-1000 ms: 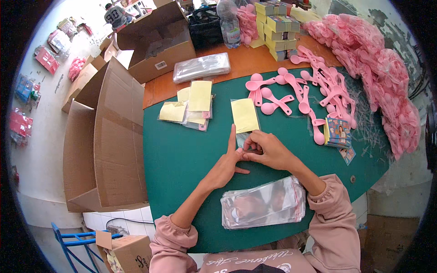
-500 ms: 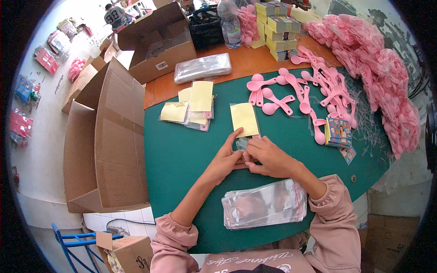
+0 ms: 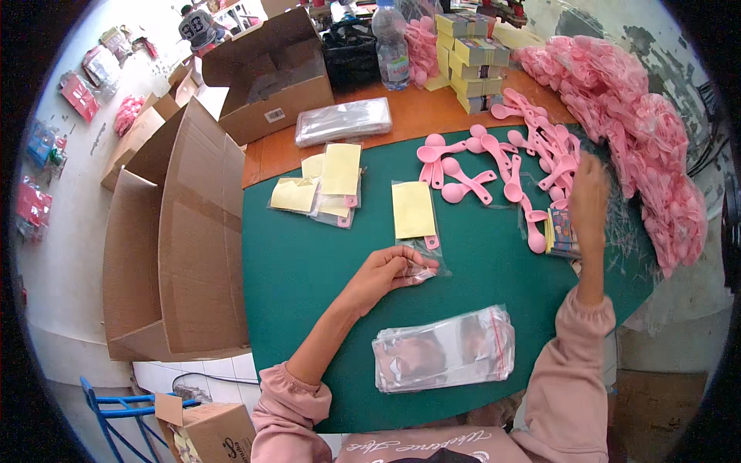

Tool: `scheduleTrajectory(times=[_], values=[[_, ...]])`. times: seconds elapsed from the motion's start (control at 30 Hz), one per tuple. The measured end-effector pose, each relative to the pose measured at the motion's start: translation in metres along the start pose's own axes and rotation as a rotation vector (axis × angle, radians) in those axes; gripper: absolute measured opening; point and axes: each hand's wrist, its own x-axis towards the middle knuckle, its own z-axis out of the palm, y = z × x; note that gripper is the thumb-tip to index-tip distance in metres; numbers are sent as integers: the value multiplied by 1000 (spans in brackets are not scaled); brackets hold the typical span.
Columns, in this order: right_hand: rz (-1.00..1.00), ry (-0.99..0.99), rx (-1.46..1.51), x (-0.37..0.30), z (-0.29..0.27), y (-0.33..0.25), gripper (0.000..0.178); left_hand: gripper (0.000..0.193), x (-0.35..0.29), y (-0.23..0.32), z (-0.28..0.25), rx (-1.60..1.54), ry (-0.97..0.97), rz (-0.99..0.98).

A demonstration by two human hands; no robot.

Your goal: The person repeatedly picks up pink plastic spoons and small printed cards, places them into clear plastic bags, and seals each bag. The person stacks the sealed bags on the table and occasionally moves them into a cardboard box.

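Note:
In the middle of the green table lies a clear plastic bag (image 3: 436,255) with a yellow card (image 3: 414,210) and a pink spoon handle (image 3: 431,241) showing in it. My left hand (image 3: 380,279) pinches clear plastic at the bag's near end. At the right, my right hand (image 3: 590,194) is over the far side of a stack of printed cards (image 3: 563,234), close to the heap of pink measuring spoons (image 3: 561,165). Its fingers are smeared and partly hidden. A pile of clear bags (image 3: 444,349) lies near me.
Filled bags with yellow cards (image 3: 340,170) lie far left. Behind are a plastic pack (image 3: 343,122), a bottle (image 3: 392,54) and card stacks (image 3: 473,69). Pink bagged spoons (image 3: 633,131) line the right edge. Cardboard boxes (image 3: 202,231) stand left of the table.
My right hand has left the bag and moved right to the card stack and spoons. My left hand stays at the bag's near end, and the bag now lies slightly nearer me.

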Motion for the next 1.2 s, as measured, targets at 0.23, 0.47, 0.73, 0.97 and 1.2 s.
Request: scheduleTrajectory(times=[0.23, 0.47, 0.73, 0.97, 1.2], values=[[-178, -311, 153, -33, 97, -91, 40, 20, -4, -5, 2, -163, -54, 37], [43, -262, 590, -38, 107, -68, 12, 16, -4, -4, 7, 261, 76, 170], [208, -224, 726, -38, 117, -75, 13, 18, 5, -20, 9, 552, 375, 373], [294, -166, 721, -36, 114, -82, 17, 12, 6, -18, 6, 406, 466, 216], [316, -208, 717, -35, 114, -81, 17, 11, 4, -15, 12, 317, 452, 330]])
